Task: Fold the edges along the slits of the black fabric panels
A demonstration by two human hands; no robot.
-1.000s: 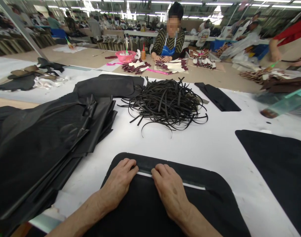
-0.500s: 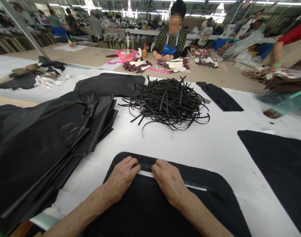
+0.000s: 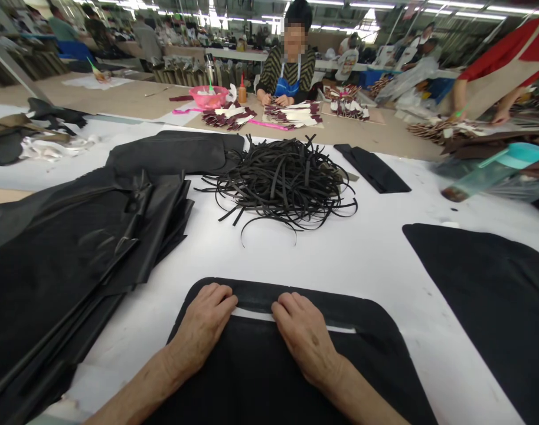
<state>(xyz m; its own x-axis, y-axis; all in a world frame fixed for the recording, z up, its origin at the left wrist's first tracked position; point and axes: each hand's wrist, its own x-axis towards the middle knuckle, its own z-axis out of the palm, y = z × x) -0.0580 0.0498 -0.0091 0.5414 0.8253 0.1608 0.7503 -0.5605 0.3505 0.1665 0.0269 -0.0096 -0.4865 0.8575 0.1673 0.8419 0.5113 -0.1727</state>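
Bare forearms (image 3: 366,392), bare left hand (image 3: 202,324), bare right hand (image 3: 304,332) with small round spot (image 3: 314,340).

One camera, worn on the person's head, faces forward and down, from near above the hands (image 3: 203,321) and worktop (image 3: 234,260) (it sees also far beyond)

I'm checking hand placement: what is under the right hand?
A black panel, with a white line showing on either side of the right hand. What lies directly beneath it is covered.
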